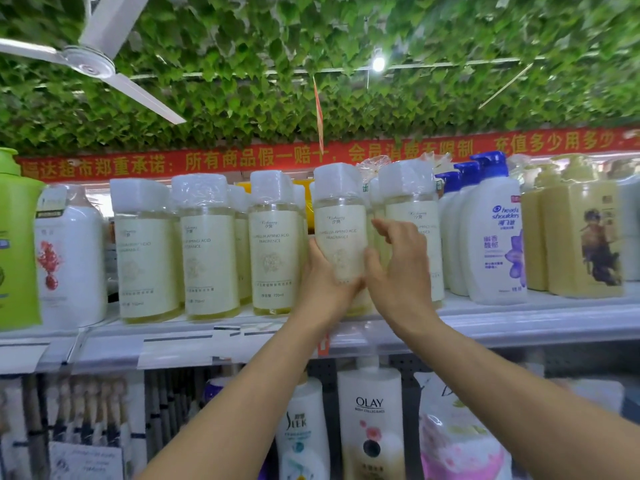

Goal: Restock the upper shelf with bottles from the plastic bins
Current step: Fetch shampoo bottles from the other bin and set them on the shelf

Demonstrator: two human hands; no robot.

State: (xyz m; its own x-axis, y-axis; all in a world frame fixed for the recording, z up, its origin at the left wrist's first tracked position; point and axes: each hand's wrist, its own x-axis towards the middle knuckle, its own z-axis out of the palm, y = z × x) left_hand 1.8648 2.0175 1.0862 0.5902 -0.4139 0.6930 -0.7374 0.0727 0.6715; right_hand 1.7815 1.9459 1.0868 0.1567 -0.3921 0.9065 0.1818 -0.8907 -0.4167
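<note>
Placement of one pale yellow bottle [341, 233] on the upper shelf [540, 323], head view. The bottle stands upright, long axis vertical, its white wrapped cap uppermost and its label facing the camera; its base is hidden behind the hands, so whether it already rests on the shelf cannot be told. It sits directly ahead of and above both forearms, in the gap of the front row: immediately right of the bottle is a like bottle [414, 233], partly hidden by the right hand, and immediately left of it another like bottle [273, 244], with further ones of the same kind beyond that. The left hand [323, 282] wraps the bottle's lower left side from beneath, thumb across the front, clearly gripping. The right hand [398, 271] lies against the bottle's right flank, fingers extended upward and only loosely bent (a steadying contact, apparently, not a grip). Both hands are at the bottle, the left bearing it. Judged from this, the coming move is a short push straight back and down into the row, kept vertical so the bottle clears its neighbours on either side. The blue-capped white bottles [491, 237] stand farther right of the bottle, well apart from it. No plastic bins are in view.
</note>
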